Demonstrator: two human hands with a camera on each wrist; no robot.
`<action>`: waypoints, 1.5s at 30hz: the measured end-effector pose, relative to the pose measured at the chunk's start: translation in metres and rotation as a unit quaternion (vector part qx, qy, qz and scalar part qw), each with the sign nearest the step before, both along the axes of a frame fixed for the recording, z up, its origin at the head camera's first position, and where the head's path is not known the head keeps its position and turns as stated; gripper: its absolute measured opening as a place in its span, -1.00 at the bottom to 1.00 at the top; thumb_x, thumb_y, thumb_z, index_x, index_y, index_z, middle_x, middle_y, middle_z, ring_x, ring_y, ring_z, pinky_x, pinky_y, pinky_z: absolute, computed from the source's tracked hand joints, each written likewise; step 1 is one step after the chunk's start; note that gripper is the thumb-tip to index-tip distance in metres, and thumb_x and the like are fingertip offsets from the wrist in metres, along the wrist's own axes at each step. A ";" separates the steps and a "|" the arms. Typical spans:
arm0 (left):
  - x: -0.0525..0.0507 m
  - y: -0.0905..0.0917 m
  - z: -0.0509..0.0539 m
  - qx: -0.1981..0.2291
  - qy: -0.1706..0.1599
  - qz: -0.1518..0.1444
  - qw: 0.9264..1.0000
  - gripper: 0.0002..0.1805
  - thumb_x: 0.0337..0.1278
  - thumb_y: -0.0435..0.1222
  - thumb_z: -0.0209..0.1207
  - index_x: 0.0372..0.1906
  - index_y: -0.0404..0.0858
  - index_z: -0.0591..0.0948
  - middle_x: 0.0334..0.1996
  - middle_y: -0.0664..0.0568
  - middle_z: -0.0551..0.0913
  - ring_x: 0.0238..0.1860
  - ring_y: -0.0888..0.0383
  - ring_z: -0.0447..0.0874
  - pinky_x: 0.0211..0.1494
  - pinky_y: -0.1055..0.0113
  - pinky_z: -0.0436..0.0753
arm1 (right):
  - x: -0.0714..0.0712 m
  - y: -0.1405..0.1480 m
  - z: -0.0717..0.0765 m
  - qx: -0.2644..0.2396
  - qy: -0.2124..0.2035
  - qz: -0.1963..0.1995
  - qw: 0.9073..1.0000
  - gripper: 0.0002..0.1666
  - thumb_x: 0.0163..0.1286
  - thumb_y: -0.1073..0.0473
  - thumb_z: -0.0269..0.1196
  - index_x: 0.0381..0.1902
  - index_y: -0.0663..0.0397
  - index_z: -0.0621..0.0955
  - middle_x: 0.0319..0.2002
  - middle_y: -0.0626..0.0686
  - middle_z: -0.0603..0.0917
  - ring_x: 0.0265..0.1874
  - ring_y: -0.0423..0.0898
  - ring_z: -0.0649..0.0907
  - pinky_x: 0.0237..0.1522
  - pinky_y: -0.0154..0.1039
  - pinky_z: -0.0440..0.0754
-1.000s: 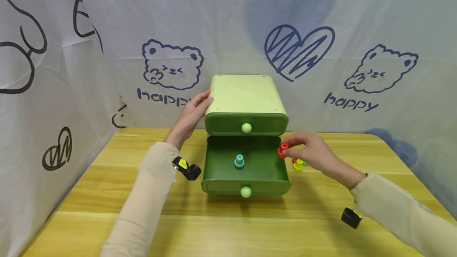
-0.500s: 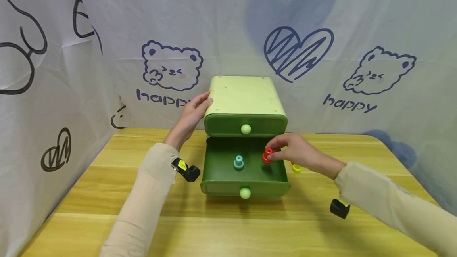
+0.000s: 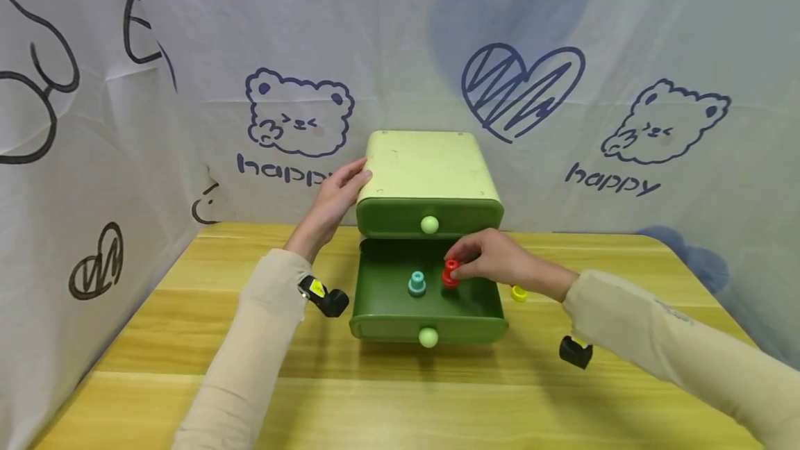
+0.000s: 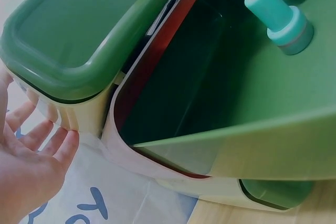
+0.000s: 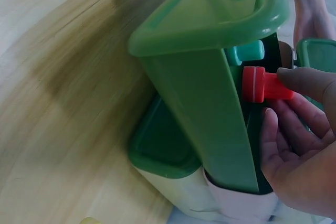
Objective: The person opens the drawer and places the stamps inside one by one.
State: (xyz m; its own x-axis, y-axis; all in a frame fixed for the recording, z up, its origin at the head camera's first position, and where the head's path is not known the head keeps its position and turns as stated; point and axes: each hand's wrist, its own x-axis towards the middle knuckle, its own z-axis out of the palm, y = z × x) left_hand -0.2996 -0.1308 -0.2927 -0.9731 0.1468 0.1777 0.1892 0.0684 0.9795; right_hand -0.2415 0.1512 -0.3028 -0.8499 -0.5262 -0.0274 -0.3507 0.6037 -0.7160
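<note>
My right hand [image 3: 490, 257] pinches a red toy stamp [image 3: 450, 273] by its narrow handle, thumb on one side and fingers on the other. The stamp is inside the pulled-out green drawer [image 3: 387, 328]; whether its base touches the drawer floor I cannot tell. Just left of it, a teal toy stamp [image 3: 417, 284] stands upright on that floor, also visible as a teal stamp [image 4: 281, 20] in the left wrist view. My left hand [image 3: 334, 201] rests against the left side of the cream drawer cabinet [image 3: 431, 165], its fingers [image 4: 65, 148] extended along the wall.
Above the pulled-out drawer, a closed green drawer [image 3: 400, 217] has a round pale knob [image 3: 429, 225]. A lower green drawer front [image 4: 278, 192] shows in the left wrist view. Right of the cabinet, a yellow piece [image 3: 519, 293] lies on the wooden table [image 3: 350, 408], partly behind my right arm.
My right hand has carried the red stamp leftward from the drawer's right edge to near the teal stamp. The left hand has stayed on the cabinet.
</note>
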 end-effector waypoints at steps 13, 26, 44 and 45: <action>-0.001 0.000 -0.001 0.004 -0.001 0.001 1.000 -0.40 0.44 -0.11 0.01 0.47 -0.20 0.23 0.41 -0.07 0.25 0.33 0.04 0.30 0.35 0.22 0.35 | -0.006 -0.010 -0.005 0.023 0.011 0.046 0.999 -0.80 0.12 0.33 0.42 -0.25 0.21 0.70 -0.36 -0.04 0.72 -0.33 -0.14 0.65 -0.24 -0.26 0.65; 0.000 0.000 -0.001 0.003 -0.007 0.002 1.000 -0.41 0.45 -0.11 0.00 0.47 -0.19 0.23 0.38 -0.08 0.29 0.31 0.05 0.32 0.34 0.21 0.36 | -0.010 -0.018 -0.010 0.033 0.010 0.061 0.998 -0.80 0.11 0.35 0.43 -0.27 0.24 0.70 -0.36 -0.02 0.72 -0.31 -0.14 0.67 -0.25 -0.28 0.65; -0.001 0.000 -0.001 0.000 -0.003 0.007 1.000 -0.40 0.44 -0.11 0.00 0.47 -0.19 0.23 0.39 -0.07 0.28 0.33 0.05 0.29 0.35 0.21 0.34 | 0.001 -0.019 -0.004 0.001 0.021 0.038 0.999 -0.72 0.16 0.30 0.41 -0.14 0.27 0.69 -0.23 0.03 0.72 -0.17 -0.04 0.66 -0.15 -0.20 0.66; -0.001 0.000 -0.002 -0.001 -0.002 0.007 1.000 -0.40 0.44 -0.11 0.00 0.47 -0.20 0.23 0.39 -0.07 0.28 0.33 0.05 0.29 0.36 0.21 0.34 | 0.003 -0.018 -0.003 -0.001 0.026 0.034 0.999 -0.72 0.18 0.29 0.40 -0.13 0.26 0.70 -0.22 0.02 0.72 -0.15 -0.04 0.66 -0.13 -0.19 0.65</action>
State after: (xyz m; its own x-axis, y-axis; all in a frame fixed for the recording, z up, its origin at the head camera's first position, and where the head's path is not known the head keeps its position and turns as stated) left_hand -0.3004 -0.1311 -0.2943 -0.9758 0.1328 0.1738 0.1845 0.0727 0.9801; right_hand -0.2384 0.1337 -0.3061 -0.8122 -0.5832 0.0164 -0.4274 0.5755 -0.6973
